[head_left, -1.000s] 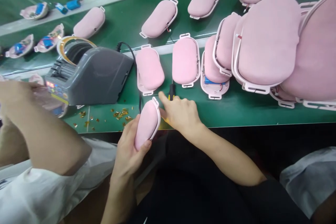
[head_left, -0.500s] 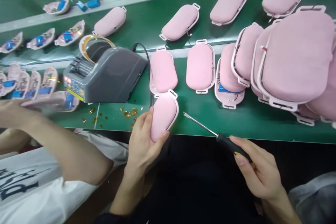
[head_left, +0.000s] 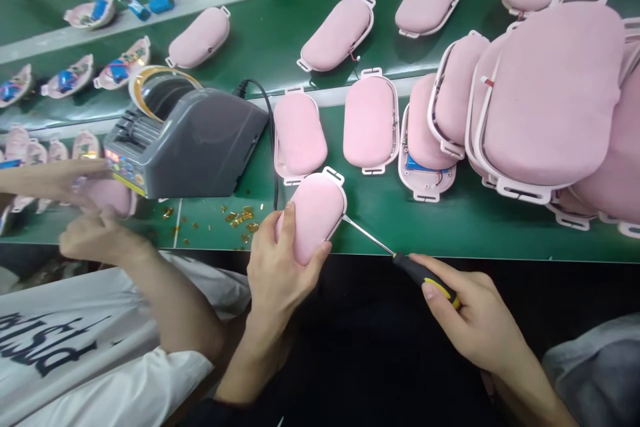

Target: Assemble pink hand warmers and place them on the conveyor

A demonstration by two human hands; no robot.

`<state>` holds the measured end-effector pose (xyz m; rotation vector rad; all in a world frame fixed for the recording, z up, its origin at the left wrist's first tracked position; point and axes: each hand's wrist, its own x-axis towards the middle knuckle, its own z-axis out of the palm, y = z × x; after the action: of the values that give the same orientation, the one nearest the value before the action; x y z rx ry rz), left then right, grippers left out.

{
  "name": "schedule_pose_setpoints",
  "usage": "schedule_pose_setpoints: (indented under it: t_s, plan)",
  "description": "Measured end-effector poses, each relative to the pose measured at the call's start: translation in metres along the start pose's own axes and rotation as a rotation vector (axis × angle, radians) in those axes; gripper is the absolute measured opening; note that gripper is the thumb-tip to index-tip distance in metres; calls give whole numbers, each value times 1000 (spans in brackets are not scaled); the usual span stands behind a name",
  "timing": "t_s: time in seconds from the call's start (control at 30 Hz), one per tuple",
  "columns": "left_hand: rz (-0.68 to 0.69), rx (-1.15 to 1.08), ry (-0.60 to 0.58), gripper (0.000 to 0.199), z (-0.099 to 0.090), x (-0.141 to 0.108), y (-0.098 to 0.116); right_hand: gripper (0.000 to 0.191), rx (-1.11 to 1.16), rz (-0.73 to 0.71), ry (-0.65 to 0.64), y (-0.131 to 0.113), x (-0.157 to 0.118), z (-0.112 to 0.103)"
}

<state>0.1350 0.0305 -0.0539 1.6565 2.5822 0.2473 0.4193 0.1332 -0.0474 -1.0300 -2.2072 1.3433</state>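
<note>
My left hand (head_left: 283, 267) is closed around a pink padded shell (head_left: 317, 213), a rounded oblong casing with a pale slotted loop at its upper end. It is held tilted over the bench's front edge. In my right hand (head_left: 470, 313) is a flat-blade screwdriver (head_left: 417, 272) with a black and yellow handle, gripped with the shaft pointing up and left. The blade tip meets the right rim of the shell, at the seam; how far it enters, if at all, cannot be made out.
A grey tape dispenser (head_left: 195, 143) stands on the green bench (head_left: 373, 230), its cable behind my left hand. Gold tape scraps (head_left: 240, 217) lie before it. More pink shells (head_left: 371, 121) line the bench, with a pile (head_left: 550, 100) at right. A co-worker's hands (head_left: 100, 233) work at left.
The screwdriver has moved left and its tip now reaches the shell's rim. My left hand has turned the shell slightly. The co-worker's hands have come together over a pink shell.
</note>
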Motion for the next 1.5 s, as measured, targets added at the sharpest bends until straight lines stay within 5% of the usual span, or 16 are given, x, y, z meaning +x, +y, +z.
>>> schedule_pose_setpoints:
  t_s: [0.23, 0.53, 0.73, 0.87, 1.1, 1.33, 1.5]
  plan:
    - [90, 25, -15, 83, 9, -6, 8, 31, -49, 117, -44, 8, 7, 3]
    - [199, 31, -118, 77, 8, -3, 4, 29, -505, -186, 229, 23, -3, 11]
    - [286, 11, -87, 79, 8, -2, -5, 27, -215, 6, 31, 20, -3, -9]
    - [430, 46, -84, 83, 8, -4, -9, 29, -351, 65, 229, 22, -2, -15]
    - [609, 70, -214, 71, -10, 14, -4, 23, -462, -28, 337, 29, -1, -24]
    - [788, -53, -279, 74, -12, 46, 31, 27, -403, -70, 105, 29, -14, -47]
    - [904, -94, -163, 71, -1, 58, 28, 32, -441, -21, -10, 24, -17, -54]
